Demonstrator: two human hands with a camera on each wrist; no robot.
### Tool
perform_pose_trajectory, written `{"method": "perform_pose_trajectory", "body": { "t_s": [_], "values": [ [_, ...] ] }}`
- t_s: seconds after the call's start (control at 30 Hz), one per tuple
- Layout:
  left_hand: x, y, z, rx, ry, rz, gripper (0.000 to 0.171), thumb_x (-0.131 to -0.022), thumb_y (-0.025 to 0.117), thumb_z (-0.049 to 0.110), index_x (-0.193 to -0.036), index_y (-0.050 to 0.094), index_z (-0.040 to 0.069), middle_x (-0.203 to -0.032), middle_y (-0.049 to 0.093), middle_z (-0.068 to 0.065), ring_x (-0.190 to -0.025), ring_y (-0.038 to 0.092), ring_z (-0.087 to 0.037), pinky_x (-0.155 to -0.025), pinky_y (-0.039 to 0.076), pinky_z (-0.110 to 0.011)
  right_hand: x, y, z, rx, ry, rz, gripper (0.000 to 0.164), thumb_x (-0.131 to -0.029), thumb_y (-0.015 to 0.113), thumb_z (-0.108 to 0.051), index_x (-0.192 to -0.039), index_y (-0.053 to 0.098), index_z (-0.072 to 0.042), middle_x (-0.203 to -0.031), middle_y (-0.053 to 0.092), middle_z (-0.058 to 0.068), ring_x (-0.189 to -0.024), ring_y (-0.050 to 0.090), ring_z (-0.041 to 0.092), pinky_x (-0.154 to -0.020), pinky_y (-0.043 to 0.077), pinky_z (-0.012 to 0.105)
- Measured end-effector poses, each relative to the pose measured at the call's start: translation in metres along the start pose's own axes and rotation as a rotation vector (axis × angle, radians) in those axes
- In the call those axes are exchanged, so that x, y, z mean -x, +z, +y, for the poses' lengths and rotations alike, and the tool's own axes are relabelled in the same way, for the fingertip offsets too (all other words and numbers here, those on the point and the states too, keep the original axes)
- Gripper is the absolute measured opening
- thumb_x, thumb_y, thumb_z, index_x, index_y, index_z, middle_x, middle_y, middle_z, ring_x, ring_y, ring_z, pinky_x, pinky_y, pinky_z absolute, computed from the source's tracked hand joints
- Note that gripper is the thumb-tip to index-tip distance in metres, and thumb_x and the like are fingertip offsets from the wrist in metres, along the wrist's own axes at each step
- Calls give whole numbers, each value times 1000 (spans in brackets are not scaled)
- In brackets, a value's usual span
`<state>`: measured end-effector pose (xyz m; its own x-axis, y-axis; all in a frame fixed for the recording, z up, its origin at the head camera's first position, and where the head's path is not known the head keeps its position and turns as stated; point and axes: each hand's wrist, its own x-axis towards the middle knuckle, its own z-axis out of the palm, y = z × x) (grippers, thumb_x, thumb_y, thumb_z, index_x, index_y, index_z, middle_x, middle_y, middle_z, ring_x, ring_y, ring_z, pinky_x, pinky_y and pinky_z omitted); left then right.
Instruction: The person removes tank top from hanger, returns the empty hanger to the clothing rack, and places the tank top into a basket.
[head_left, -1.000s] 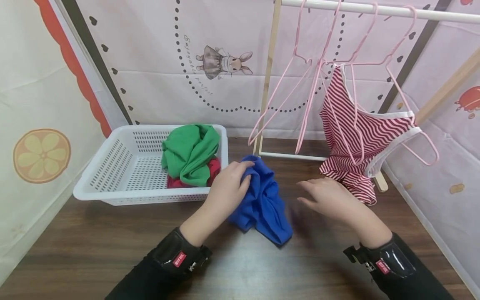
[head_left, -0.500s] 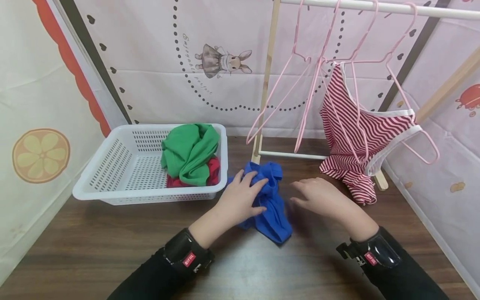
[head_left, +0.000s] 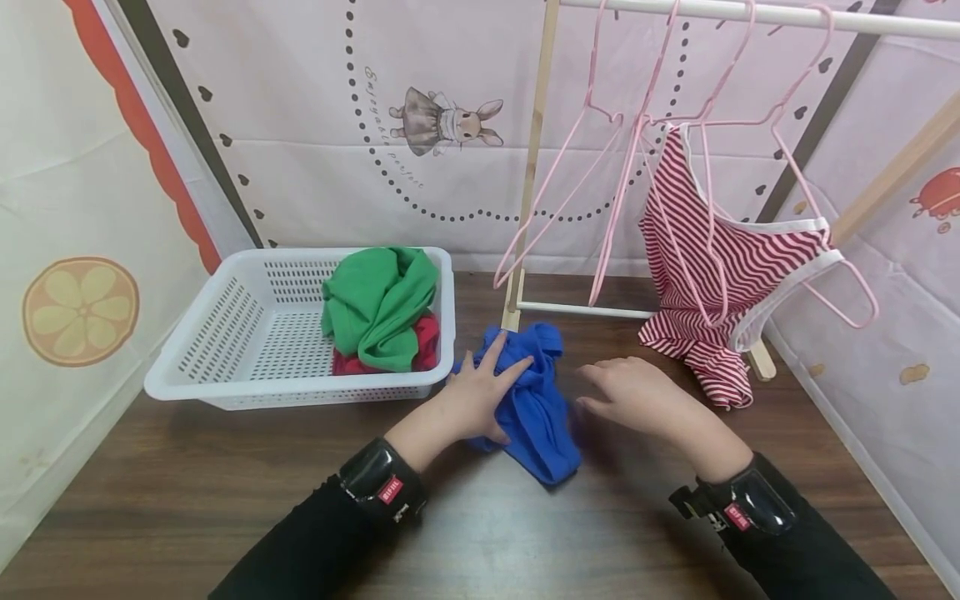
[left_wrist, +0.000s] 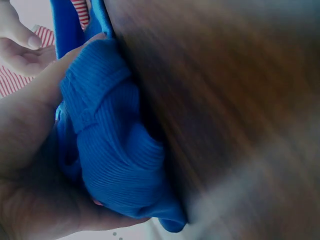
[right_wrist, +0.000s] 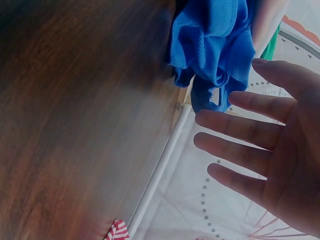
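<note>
A crumpled blue ribbed garment (head_left: 538,421) lies on the table between my hands. My left hand (head_left: 471,402) rests on its left side with fingers spread wide. In the left wrist view, the palm lies against the ribbed cloth (left_wrist: 112,135), thumb and fingers reaching past either side of it. My right hand (head_left: 637,393) hovers just right of the garment, holding nothing. Its fingers show straight and apart in the right wrist view, close to a loop of the blue cloth (right_wrist: 205,97).
A white perforated basket (head_left: 225,387) stands at left, holding a green garment (head_left: 378,308) and a red one (head_left: 429,342). Behind, pink hangers (head_left: 600,242) hang from a white rail (head_left: 675,10). A red-and-white striped garment (head_left: 727,275) droops from one, its lower end near the table (head_left: 495,542).
My left hand has gone from gripping the blue garment's far left edge to lying spread on it, and the cloth there has shifted. My right hand has moved slightly left.
</note>
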<state>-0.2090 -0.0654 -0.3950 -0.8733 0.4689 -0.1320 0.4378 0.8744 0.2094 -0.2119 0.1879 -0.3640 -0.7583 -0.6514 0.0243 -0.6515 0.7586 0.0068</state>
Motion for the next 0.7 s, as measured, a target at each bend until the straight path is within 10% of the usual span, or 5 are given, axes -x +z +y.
{"method": "perform_pose_trajectory", "body": {
  "t_s": [0.37, 0.7],
  "values": [
    [0, -7, -2, -40, 74, 2, 88, -76, 85, 28, -150, 37, 24, -140, 40, -24, -96, 63, -37, -76, 56, -42, 3, 1, 2, 2, -6, 20, 42, -91, 67, -34, -119, 65, -2, -106, 70, 12, -99, 66, 29, -87, 49, 47],
    [12, -11, 1, 147, 3, 15, 71, -81, 78, 16, -144, 45, 22, -126, 48, -23, -73, 58, -25, -63, 53, -37, 6, -5, 3, 7, -5, 69, 42, -91, 67, -34, -120, 65, -4, -105, 70, 10, -97, 67, 27, -86, 50, 46]
  ]
}}
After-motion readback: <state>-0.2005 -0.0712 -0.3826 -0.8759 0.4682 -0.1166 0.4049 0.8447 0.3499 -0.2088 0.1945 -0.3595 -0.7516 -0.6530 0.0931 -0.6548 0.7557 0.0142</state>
